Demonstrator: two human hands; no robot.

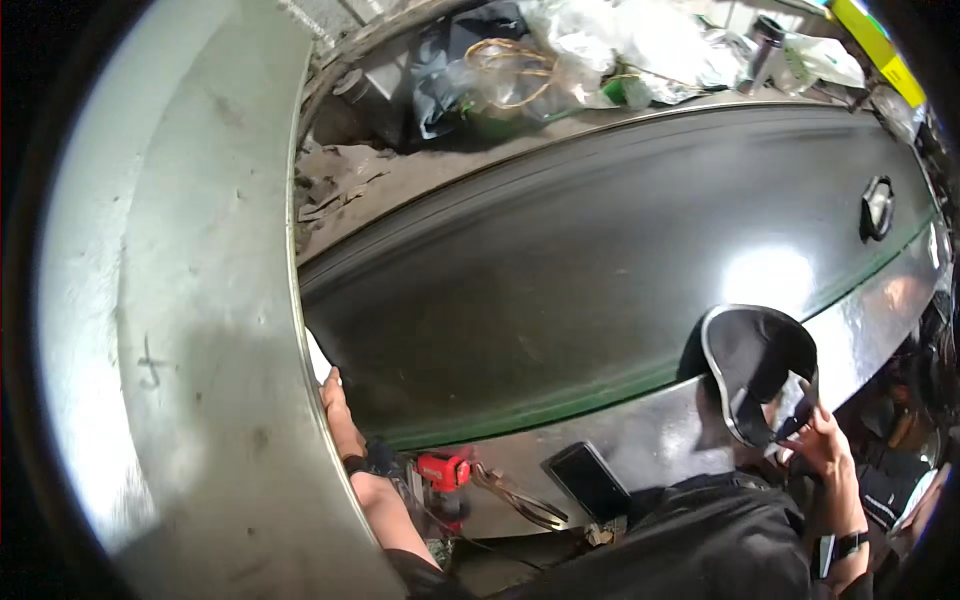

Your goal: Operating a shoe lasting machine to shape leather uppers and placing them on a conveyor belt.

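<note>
Right hand (822,440), lower right of the frame: fingers pinched on the lower edge of a black shoe upper (757,372) with a pale rim, held up just over the shiny metal ledge (650,440) running along the near side of the belt. Dark watch strap (845,545) on that wrist, near the bottom edge.

Left hand (338,412), lower left of centre: reaching up along the edge of the big curved grey metal panel (190,330) filling the left side of the frame, fingertips close to a small white piece (318,356) at the panel's rim. Cannot tell whether the fingers are spread or closed, since only the side of the hand shows. Dark band (372,460) round that wrist.

Across the middle, from left to upper right: wide dark conveyor belt (590,250), glossy, with a bright glare patch toward the right. One small dark shoe part (877,208) lying on the belt far right, well apart from both hands.

On the ledge, bottom centre: black phone (588,480) lying flat, a red tool (444,470) to its left, a loop of brown straps (520,500) between them.

Upper centre, beyond the belt: heap of clear plastic bags (620,45) and dark cloth (450,60). Yellow strip (880,45) in the upper right corner.
</note>
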